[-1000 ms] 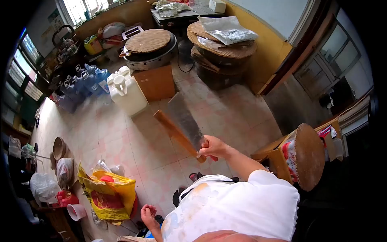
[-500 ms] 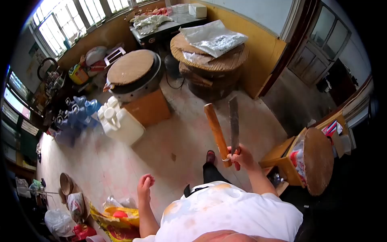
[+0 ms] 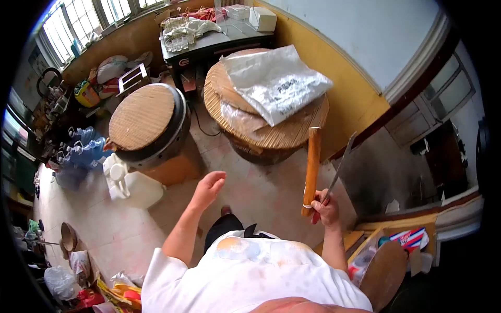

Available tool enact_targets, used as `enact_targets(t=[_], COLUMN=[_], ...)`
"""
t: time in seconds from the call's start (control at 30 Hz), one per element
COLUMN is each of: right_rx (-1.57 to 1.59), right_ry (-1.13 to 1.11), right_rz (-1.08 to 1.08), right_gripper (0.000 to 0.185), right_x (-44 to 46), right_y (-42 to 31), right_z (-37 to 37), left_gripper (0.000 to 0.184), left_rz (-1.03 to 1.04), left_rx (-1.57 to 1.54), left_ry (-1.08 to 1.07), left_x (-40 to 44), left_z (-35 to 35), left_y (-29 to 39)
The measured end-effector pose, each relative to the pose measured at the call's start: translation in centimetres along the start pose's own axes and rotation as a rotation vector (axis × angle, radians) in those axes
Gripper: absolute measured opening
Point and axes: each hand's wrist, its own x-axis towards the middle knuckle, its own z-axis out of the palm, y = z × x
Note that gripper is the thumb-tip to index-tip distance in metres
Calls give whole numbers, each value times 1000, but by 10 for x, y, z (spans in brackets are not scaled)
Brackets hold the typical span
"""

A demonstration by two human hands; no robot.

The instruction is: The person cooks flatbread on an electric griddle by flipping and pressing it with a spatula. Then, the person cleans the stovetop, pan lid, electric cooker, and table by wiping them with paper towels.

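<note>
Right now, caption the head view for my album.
Right hand carrying wooden rod and metal blade, left hand extended ahead.

Wooden rod (image 3: pixel 312 167) nearly upright, metal blade (image 3: pixel 340 168) tilted alongside

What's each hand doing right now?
Left hand: open, fingers loosely bent, holding nothing.
Right hand: closed around a wooden rod and a flat metal blade's red handle.

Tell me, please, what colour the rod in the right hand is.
The rod is orange-brown, clearest in the head view.
</note>
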Motion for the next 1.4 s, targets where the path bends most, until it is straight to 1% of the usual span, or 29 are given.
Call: enact_targets(t=[0.07, 0.1, 0.17, 0.2, 0.23, 0.3, 0.37, 0.5, 0.53, 0.57, 0.6, 0.63, 0.67, 0.7, 0.73, 0.77, 0.8, 0.83, 0.87, 0.93, 1.0, 1.07, 1.1, 1.13, 1.2, 1.27, 1.33, 1.37, 1.4], right_rx=[93, 120, 189, 223, 207, 191, 210, 113, 112, 119, 117, 84, 93, 62, 31, -118, -119, -1, 116, 29, -257, -135, -285, -434, -474, -562, -463, -462, -352], right_ry=[22, 41, 78, 90, 86, 112, 177, 155, 132, 102, 59, 33, 10, -45, -95, -56, -76, -146, -215, -306, -300, -393, -379, -365, -385, -437, -603, -610, -748], right_rz=[108, 93, 119, 143, 134, 98, 65, 95, 87, 46, 4, 173, 178, 82, -4, 43, 41, 0, -34, -17, -20, -69, -103, -137, -14, -68, -308, -290, -251], right_gripper=[26, 24, 16, 23, 23, 23, 22, 22, 22, 23, 24, 29, 29, 29, 30, 33, 33, 29, 26, 22, 25, 22, 22, 22, 21, 19, 18, 18, 17], right_x=[33, 51, 81, 104, 129, 156, 178, 230, 251, 264, 285, 305, 326, 352, 369, 385, 406, 424, 439, 472, 502, 530, 550, 569, 587, 604, 627, 639, 650], right_y=[-6, -6, -13, -21, -23, -27, -27, -40, -37, -34, -37, -50, -48, -45, -42, -42, -43, -43, -42, -38, -51, -62, -61, -60, -97, -123, -129, -124, -119], right_z=[-7, -8, -8, -10, -15, -26, -37, -67, -73, -79, -90, -98, -103, -108, -113, -119, -120, -121, -122, -137, -132, -127, -131, -133, -111, -86, -64, -52, -41], left_gripper=[25, 25, 31, 35, 34, 39, 46, 40, 38, 37, 37, 38, 39, 42, 42, 45, 47, 47, 39, 32, 22, 19, 16, 16, 12, 10, 7, 5, 4], left_rz=[156, 156, 326, 295, 473, 503, 473, 444, 292, 128, 106, 8, -83, 20, -1, 195, 398, 380, 263, 130, 200, 258, 328, 318, 421, 426, 429, 479, 528], left_rx=[149, 149, 321, 304, 474, 604, 822, 984, 1026, 1056, 1042, 1047, 1060, 1136, 1146, 1230, 1303, 1304, 1257, 1201, 1239, 1258, 1274, 1270, 1320, 1290, 1254, 1208, 1158], left_ry=[-7, -9, -66, -100, -73, -37, 156, 361, 319, 269, 299, 260, 212, 356, 362, 539, 720, 732, 659, 599, 468, 429, 391, 389, 455, 420, 374, 324, 276], left_x=[61, 93, 161, 197, 234, 314, 378, 471, 487, 496, 504, 504, 503, 507, 511, 518, 524, 528, 531, 528, 519, 507, 504, 502, 498, 488, 470, 458, 446], left_z=[2, 3, 12, 18, 24, 41, 56, 71, 74, 79, 84, 87, 88, 92, 92, 92, 91, 90, 89, 89, 91, 96, 99, 102, 103, 110, 122, 130, 139], left_y=[9, 17, 37, 43, 54, 57, 70, 64, 64, 61, 64, 67, 67, 58, 49, 42, 40, 40, 39, 43, 54, 69, 72, 70, 67, 68, 74, 81, 88])
